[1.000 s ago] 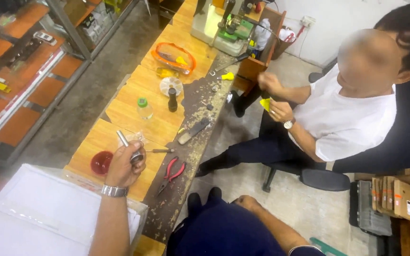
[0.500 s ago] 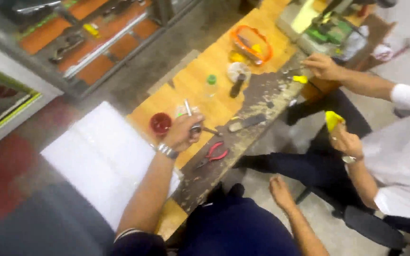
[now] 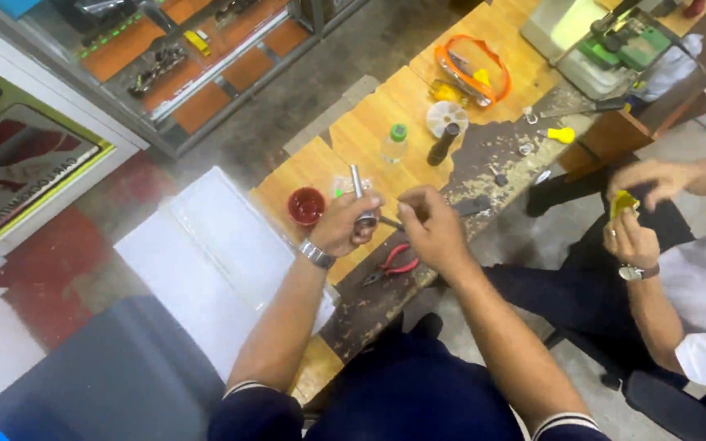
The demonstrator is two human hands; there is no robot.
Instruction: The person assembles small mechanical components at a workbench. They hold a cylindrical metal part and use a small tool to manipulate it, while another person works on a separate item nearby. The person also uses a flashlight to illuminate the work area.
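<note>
My left hand (image 3: 346,225), with a wristwatch on it, grips a short metal cylinder (image 3: 358,186) that stands upright above the wooden workbench (image 3: 369,131). My right hand (image 3: 432,226) is close beside it, fingers pinched on a thin dark tool (image 3: 392,222) that points at the cylinder. Red-handled pliers (image 3: 392,265) lie on the bench just below both hands. A small red cup (image 3: 306,205) stands left of my left hand.
A small bottle with a green cap (image 3: 395,143), a black marker (image 3: 442,144), orange safety goggles (image 3: 473,69) and a green machine (image 3: 606,41) sit farther along the bench. A seated person's hands (image 3: 632,220) hold a yellow object at right. A white box (image 3: 222,245) stands at left.
My right hand has come up from my lap to meet the left hand at the cylinder. The view has swung left and closer.
</note>
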